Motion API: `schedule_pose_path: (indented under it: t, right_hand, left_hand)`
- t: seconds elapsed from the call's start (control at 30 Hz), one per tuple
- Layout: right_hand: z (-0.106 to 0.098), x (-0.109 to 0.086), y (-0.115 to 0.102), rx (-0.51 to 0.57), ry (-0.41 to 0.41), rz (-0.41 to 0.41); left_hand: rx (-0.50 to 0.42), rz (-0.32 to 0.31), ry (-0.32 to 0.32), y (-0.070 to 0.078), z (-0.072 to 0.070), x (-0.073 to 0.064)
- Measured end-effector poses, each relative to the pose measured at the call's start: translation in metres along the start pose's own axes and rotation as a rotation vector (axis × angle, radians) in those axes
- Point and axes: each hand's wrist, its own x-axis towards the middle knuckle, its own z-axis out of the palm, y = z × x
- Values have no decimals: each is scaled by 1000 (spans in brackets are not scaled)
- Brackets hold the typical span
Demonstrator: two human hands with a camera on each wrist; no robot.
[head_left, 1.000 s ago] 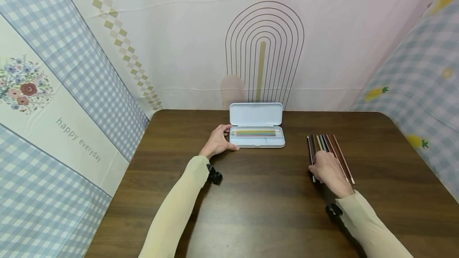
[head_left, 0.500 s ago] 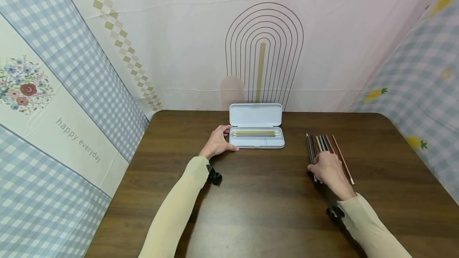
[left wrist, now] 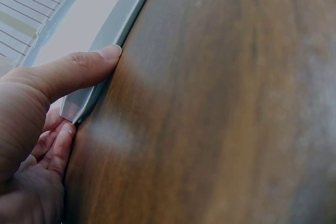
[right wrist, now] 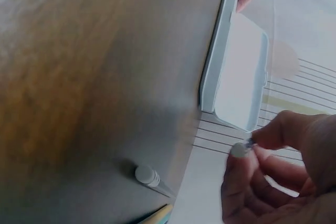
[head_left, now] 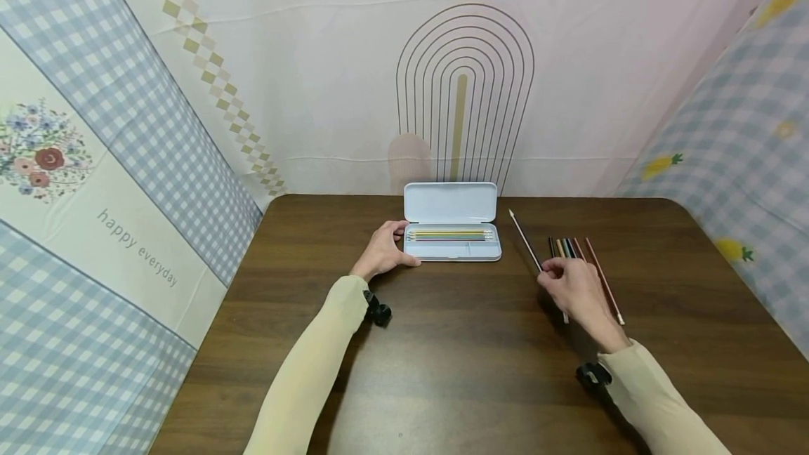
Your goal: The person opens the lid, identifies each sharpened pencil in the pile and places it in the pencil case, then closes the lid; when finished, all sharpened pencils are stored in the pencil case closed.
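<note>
A light-blue pencil case (head_left: pixel 483 251) stands with its lid raised at the back of the table. Several colored pencils (head_left: pixel 450 235) lie lengthwise in its rear compartment. My left hand (head_left: pixel 382 248) grips the case's left end, thumb along the front edge and fingers round the side, as the left wrist view shows. At the right, my right hand (head_left: pixel 571 290) pinches a pencil (head_left: pixel 523 237) near its lower end between thumb and fingers. That pencil slants up and left, its pale tip pointing away from me. In the right wrist view little of it shows past the fingertips.
Several more pencils (head_left: pixel 604 283) lie in a row, partly under my right hand. One pencil's white end (right wrist: pixel 146 174) shows in the right wrist view. Patterned cloth (head_left: pixel 335 90) hangs behind the brown wooden table (head_left: pixel 442 357). Checked cloth (head_left: pixel 733 139) hangs on the right.
My right hand has taken the leftmost pencil of the row and lifted it, its tip swinging forward and left. The left hand and the case stay in place.
</note>
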Motion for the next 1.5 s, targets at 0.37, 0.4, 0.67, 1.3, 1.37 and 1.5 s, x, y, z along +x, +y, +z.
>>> schedule_pose_path:
  t: [0.37, 0.4, 0.67, 1.3, 1.37, 1.5]
  right_hand:
    - [9, 27, -13, 73, 55, -246]
    - [10, 31, -14, 76, 41, -255]
    - [29, 61, -23, 74, -73, -335]
    - [60, 118, -33, -44, -260, -476]
    - [65, 122, -33, -56, -268, -485]
    - [71, 127, -34, -62, -287, -493]
  left_hand:
    - [-3, -11, -6, -2, -4, -1]
    - [-4, -11, -6, -3, -4, 0]
    - [-2, -12, -17, -2, -3, 1]
    - [-1, 0, -18, 2, -3, 3]
    - [1, -4, -18, 1, -3, 3]
    - [3, -8, -20, 1, -4, 2]
